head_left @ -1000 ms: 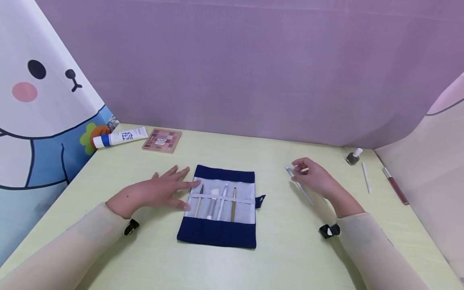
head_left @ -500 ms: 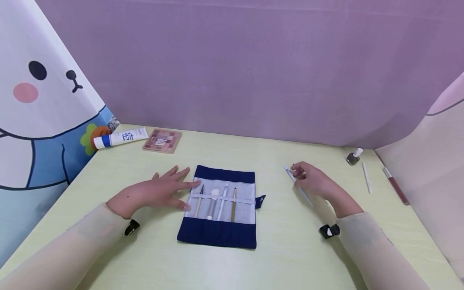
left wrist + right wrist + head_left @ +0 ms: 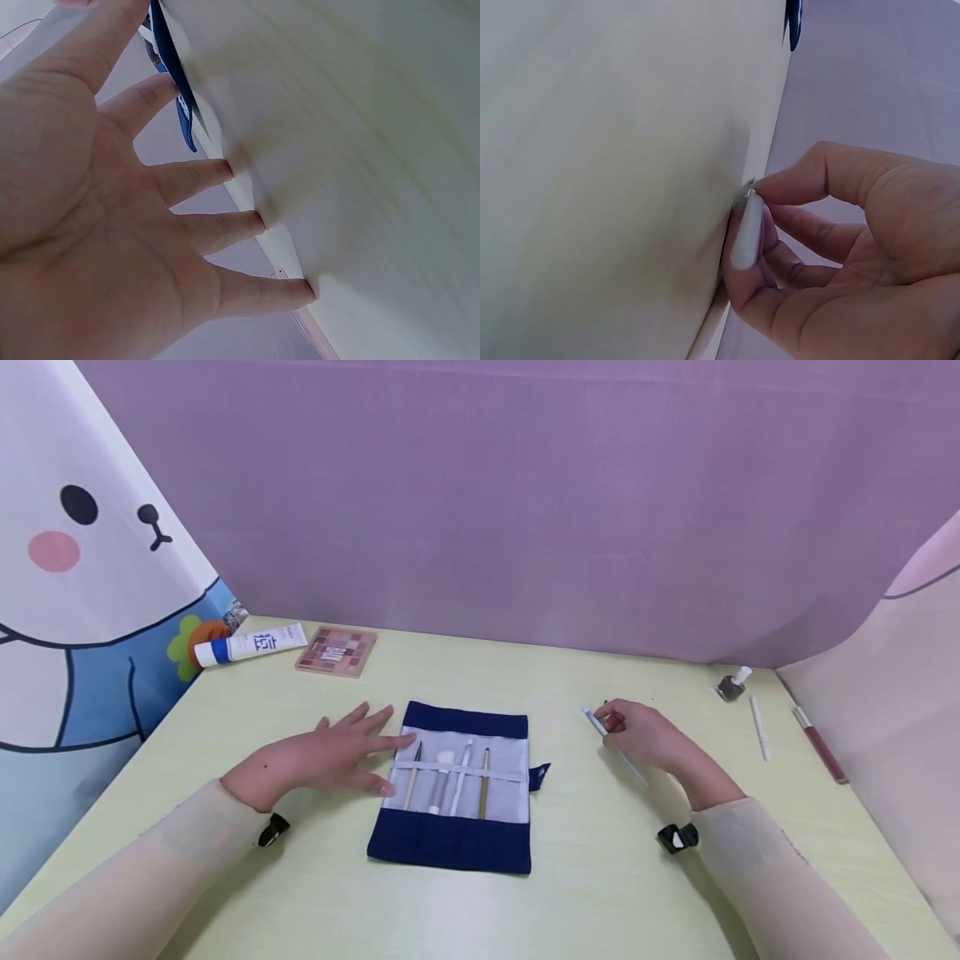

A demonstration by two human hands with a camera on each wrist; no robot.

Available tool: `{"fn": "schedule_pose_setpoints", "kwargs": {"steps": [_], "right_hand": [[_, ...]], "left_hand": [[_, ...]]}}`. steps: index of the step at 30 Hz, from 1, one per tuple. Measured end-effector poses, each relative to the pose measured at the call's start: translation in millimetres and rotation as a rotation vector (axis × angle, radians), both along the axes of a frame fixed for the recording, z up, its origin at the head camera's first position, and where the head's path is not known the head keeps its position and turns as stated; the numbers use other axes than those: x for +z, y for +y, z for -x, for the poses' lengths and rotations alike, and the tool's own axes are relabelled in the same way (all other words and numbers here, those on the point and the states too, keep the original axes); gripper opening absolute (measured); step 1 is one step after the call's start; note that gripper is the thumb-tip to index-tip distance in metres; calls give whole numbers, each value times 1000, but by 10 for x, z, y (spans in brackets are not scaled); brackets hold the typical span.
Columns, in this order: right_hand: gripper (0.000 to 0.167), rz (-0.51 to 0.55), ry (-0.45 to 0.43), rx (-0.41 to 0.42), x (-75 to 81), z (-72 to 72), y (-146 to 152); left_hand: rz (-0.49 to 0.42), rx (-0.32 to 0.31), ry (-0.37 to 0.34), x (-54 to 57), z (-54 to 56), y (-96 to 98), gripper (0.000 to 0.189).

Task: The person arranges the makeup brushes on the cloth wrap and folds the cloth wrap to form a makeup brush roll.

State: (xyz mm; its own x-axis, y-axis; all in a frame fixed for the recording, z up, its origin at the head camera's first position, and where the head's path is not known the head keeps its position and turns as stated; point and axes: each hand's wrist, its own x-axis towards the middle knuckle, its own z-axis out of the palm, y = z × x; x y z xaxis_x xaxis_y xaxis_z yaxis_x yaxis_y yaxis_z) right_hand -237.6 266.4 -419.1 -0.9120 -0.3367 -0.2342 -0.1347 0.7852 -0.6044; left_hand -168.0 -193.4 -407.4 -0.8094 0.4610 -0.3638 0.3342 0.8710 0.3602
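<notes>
My left hand (image 3: 322,756) lies with spread fingers at the left side of an unrolled navy-and-grey brush roll (image 3: 468,847). Its index finger and thumb tips overlap the roll's edge; in the left wrist view the other fingertips (image 3: 251,221) meet the table. Under the roll's strap sit a fine dark-tipped brush (image 3: 412,781), a fluffy white-headed brush (image 3: 442,772), a white pen-like stick (image 3: 461,777) and a gold-brown stick (image 3: 483,785). To the right, my right hand (image 3: 648,739) pinches a slim pale stick (image 3: 594,719), slanted close over the table. The right wrist view shows its white tapered end (image 3: 748,236).
A white tube with a blue band (image 3: 251,644) and a pink palette (image 3: 337,652) lie at the back left. Far right are a dark nail polish bottle (image 3: 729,687), a thin white stick (image 3: 759,729) and a dark red tube with a pale cap (image 3: 825,752).
My right hand has shifted slightly down, then left, its fingers closing around the pale stick, whose upper end has moved a little left. The left hand and brush roll keep their place.
</notes>
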Motion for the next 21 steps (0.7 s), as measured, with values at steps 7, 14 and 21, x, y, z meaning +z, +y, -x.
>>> {"fn": "schedule_pose_setpoints", "kwargs": {"steps": [7,14,21], "right_hand": [[46,8,-17,-18,44,-22,-6],[49,13,-16,-35,62,-11,1],[50,82,-32,-51,64,-37,-23]], "left_hand": [[8,-2,1,-5,5,1,82],[14,-2,6,-7,4,-4,82],[16,-7,9,-7,7,3,82]]}}
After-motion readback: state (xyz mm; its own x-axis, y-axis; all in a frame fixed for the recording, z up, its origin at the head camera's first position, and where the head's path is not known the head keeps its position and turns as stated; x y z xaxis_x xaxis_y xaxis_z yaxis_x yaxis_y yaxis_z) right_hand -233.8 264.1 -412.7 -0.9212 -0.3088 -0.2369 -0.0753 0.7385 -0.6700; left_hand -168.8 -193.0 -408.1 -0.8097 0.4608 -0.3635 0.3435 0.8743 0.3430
